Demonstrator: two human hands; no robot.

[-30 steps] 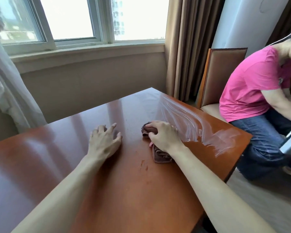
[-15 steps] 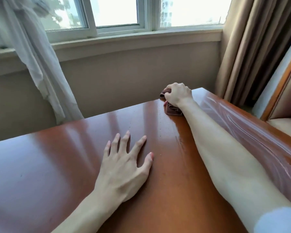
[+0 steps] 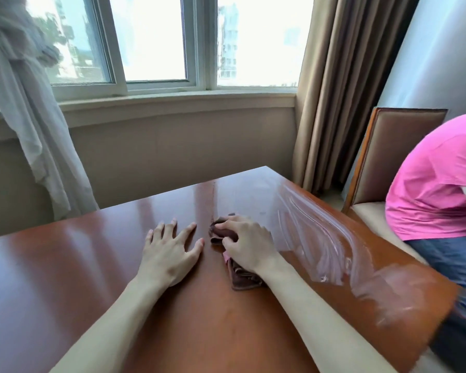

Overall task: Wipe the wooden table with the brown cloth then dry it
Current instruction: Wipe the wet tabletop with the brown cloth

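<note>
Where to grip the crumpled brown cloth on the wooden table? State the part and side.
Grip the bunched far end of the brown cloth from above, as the right hand does now; the near end lies flat and thin under the wrist, so probably offers less to pinch.

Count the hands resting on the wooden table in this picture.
2. The left hand lies flat on the table; the right hand, just beside it, holds the brown cloth. The seated person's hands are out of view.
</note>
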